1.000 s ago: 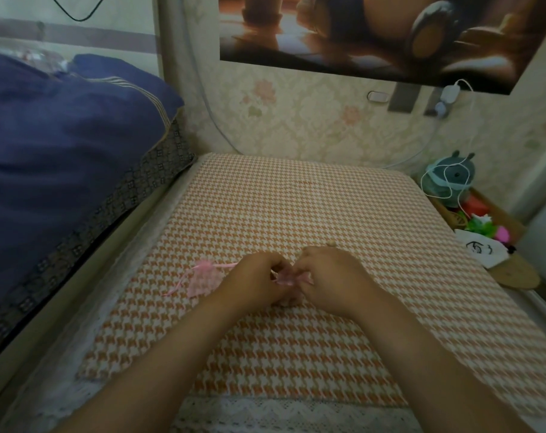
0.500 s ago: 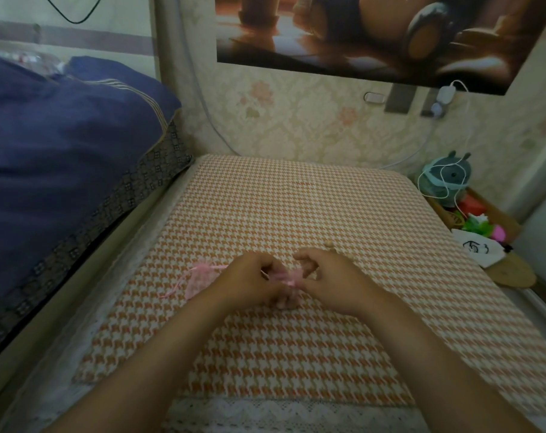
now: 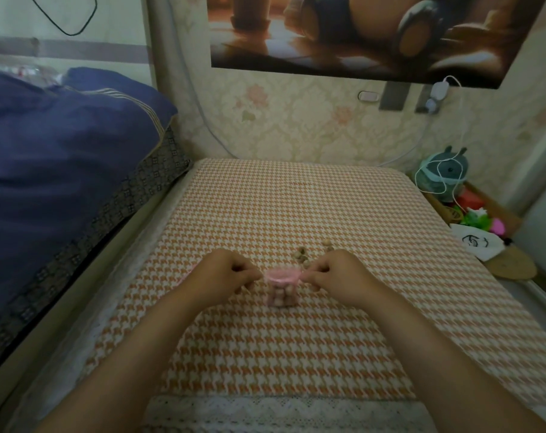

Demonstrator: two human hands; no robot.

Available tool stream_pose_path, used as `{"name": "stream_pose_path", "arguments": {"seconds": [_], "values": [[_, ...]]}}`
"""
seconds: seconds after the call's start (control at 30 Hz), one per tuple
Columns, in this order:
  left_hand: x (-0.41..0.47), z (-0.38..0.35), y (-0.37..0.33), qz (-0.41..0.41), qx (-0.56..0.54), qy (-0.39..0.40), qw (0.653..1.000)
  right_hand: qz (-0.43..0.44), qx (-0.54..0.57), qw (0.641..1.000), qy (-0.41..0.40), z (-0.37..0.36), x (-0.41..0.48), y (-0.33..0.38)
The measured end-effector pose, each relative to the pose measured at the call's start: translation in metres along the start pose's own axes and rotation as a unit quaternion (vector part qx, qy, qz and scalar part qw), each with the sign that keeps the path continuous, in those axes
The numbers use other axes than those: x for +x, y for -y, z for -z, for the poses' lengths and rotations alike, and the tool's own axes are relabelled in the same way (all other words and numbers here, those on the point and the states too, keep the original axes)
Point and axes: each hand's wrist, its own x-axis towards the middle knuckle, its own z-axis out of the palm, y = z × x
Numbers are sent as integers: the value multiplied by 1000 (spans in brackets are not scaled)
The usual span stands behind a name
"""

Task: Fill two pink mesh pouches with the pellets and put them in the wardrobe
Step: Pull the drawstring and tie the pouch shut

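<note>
Standing between left hand (image 3: 231,273) and right hand (image 3: 340,275), pellet-filled pink pouch (image 3: 281,292), top pinched from both sides.

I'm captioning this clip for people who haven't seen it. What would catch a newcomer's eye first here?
The pink mesh pouch, packed full, stands at the centre of the orange houndstooth cloth, with the left hand and the right hand pinching its top from either side. A few loose pellets lie just behind it, and dark blue bedding fills the left.
</note>
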Motion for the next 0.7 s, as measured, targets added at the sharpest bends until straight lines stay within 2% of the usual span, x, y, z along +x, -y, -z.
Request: {"name": "stream_pose_path", "arguments": {"seconds": [0.13,0.3,0.5,0.57,0.7], "values": [[0,0,2,63,-60,-10,996,-55,112,992,27,1,-1,-3],[-1,2,-1,137,-140,-37,980,-141,192,971,15,1,1,-12],[0,-1,-6,155,-182,-53,969,-171,265,949,21,-3,5,-6],[1,-1,-5,164,-181,-50,968,-190,268,944,25,-2,5,-5],[3,1,1,188,-162,-48,967,-228,193,954,39,-4,8,-11]]}}
